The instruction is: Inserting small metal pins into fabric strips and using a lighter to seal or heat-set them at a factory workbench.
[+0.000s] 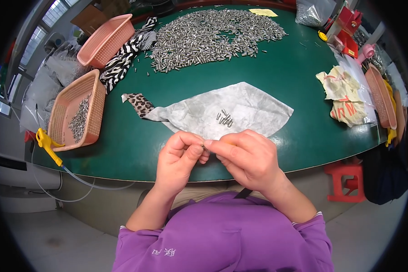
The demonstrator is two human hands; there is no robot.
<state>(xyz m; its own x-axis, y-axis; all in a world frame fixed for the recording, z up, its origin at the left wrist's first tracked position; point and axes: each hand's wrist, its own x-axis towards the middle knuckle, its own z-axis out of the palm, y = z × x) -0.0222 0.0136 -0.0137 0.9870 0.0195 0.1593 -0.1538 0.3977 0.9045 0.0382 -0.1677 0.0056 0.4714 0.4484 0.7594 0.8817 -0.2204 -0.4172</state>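
Note:
My left hand (180, 156) and my right hand (249, 156) meet at the fingertips above the near edge of the green table. Between them is a small metal pin (203, 146), mostly covered by the fingers. The left thumb and forefinger pinch it; the right forefinger and thumb close on its other side. Just beyond the hands lies a crumpled grey-white cloth (258, 106), with a little group of metal pins (224, 119) on it. A great heap of similar pins (204, 38) spreads over the far part of the table.
At left stand a pink basket (56, 115) with pins inside and another tilted pink basket (118, 43). A yellow air gun (47, 146) hangs at the table's left edge. Zebra-striped cloth (118, 68) lies beside the heap. Crumpled yellowish bags (344, 97) lie right; a red stool (344, 181) stands below.

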